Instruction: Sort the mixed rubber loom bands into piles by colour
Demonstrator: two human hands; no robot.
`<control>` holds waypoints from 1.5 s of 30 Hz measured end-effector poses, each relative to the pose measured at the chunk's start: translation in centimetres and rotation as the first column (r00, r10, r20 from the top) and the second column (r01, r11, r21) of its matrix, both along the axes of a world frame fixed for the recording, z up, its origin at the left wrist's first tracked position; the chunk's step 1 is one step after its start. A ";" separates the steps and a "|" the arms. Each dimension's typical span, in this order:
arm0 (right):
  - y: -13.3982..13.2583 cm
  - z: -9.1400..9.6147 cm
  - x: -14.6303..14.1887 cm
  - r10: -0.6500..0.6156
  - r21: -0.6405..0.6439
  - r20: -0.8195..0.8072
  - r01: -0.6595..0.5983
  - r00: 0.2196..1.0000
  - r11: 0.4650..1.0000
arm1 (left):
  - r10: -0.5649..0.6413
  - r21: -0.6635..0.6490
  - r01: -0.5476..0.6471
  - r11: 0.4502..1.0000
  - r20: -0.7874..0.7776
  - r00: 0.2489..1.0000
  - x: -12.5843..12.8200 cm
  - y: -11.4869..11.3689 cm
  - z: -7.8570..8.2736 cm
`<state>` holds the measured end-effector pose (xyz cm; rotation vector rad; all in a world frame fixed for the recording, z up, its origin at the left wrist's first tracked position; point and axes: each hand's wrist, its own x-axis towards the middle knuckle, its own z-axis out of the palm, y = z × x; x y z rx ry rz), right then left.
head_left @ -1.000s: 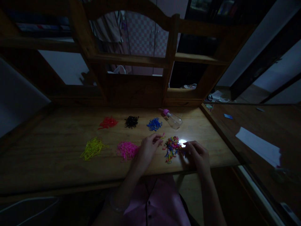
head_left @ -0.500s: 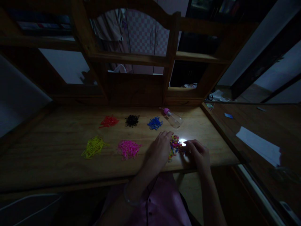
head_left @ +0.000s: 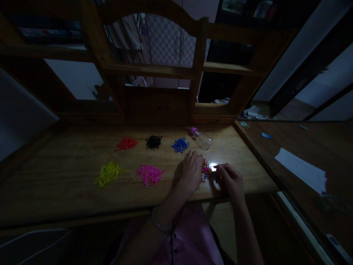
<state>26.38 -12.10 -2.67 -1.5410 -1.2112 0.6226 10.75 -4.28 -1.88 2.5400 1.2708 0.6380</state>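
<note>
A mixed heap of small coloured rubber bands (head_left: 206, 170) lies between my two hands on the wooden desk. My left hand (head_left: 192, 170) rests at the heap's left side, fingers bent and close together; its fingertips are partly hidden, and what they hold cannot be made out. At the right side, my right hand (head_left: 231, 178) has thumb and fingers pinched at the heap's edge, on something too small to tell. Sorted by colour, separate piles lie to the left: blue bands (head_left: 180, 145), black bands (head_left: 153, 142), red bands (head_left: 126, 143), pink bands (head_left: 149, 175) and yellow bands (head_left: 109, 173).
A clear bottle with a pink cap (head_left: 202, 141) lies on its side behind the heap. Wooden shelving (head_left: 157, 106) rises along the desk's back. On the lower surface at right are white paper sheets (head_left: 302, 169) and a small blue card (head_left: 266, 135).
My left hand has turned and shifted over the heap's left part, covering more of it. My right hand stays pinched at the right edge. The whole view has moved slightly.
</note>
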 end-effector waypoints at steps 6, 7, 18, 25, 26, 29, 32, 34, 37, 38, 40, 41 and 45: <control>0.0 -0.2 0.0 -0.019 0.008 0.007 0.019 1.000 1.000 | 0.018 -0.019 -0.016 1.000 0.095 0.995 -0.9 0.6 0.7; 0.0 -0.2 0.0 -0.020 0.006 0.006 0.020 1.000 1.000 | 0.033 -0.037 -0.028 0.999 0.123 0.992 -1.2 0.7 1.0; 0.8 -1.1 -0.2 0.104 0.040 0.282 -0.120 0.954 0.992 | 0.308 -0.546 0.106 0.831 0.610 0.730 -6.3 -3.8 0.2; 1.0 -1.7 -0.9 0.119 -0.047 0.495 -0.110 0.861 0.993 | 0.461 -0.664 0.361 0.655 0.729 0.505 -8.2 -4.0 -1.5; 1.1 -1.7 -1.1 0.114 -0.055 0.525 -0.100 0.844 0.993 | 0.475 -0.672 0.379 0.636 0.728 0.494 -8.3 -3.9 -1.6; 1.3 -1.5 -1.9 0.109 -0.057 0.557 -0.093 0.823 0.994 | 0.501 -0.674 0.437 0.596 0.737 0.454 -8.6 -3.5 -1.8; 1.6 -1.3 -2.3 0.092 -0.036 0.532 -0.087 0.842 0.996 | 0.521 -0.663 0.476 0.577 0.748 0.411 -8.7 -3.5 -1.9; 1.7 -1.2 -2.2 0.085 -0.015 0.490 -0.090 0.868 0.996 | 0.542 -0.665 0.499 0.556 0.745 0.389 -8.7 -3.6 -1.9; 1.7 -0.9 -2.0 0.102 0.017 0.414 -0.120 0.904 0.993 | 0.571 -0.673 0.515 0.531 0.733 0.369 -8.7 -3.6 -1.8; 1.7 -0.8 -1.9 0.105 0.023 0.396 -0.124 0.912 0.992 | 0.576 -0.676 0.517 0.526 0.730 0.368 -8.7 -3.5 -1.8; 1.5 -0.5 -1.7 0.096 0.028 0.370 -0.115 0.924 0.993 | 0.583 -0.679 0.520 0.518 0.726 0.365 -8.7 -3.5 -1.6; 1.4 -0.3 -1.7 0.091 0.026 0.360 -0.107 0.929 0.994 | 0.583 -0.677 0.522 0.519 0.727 0.362 -8.7 -3.5 -1.5; 0.9 0.0 -1.4 0.087 0.011 0.311 -0.095 0.947 0.995 | 0.568 -0.666 0.524 0.531 0.738 0.364 -8.8 -3.4 -1.0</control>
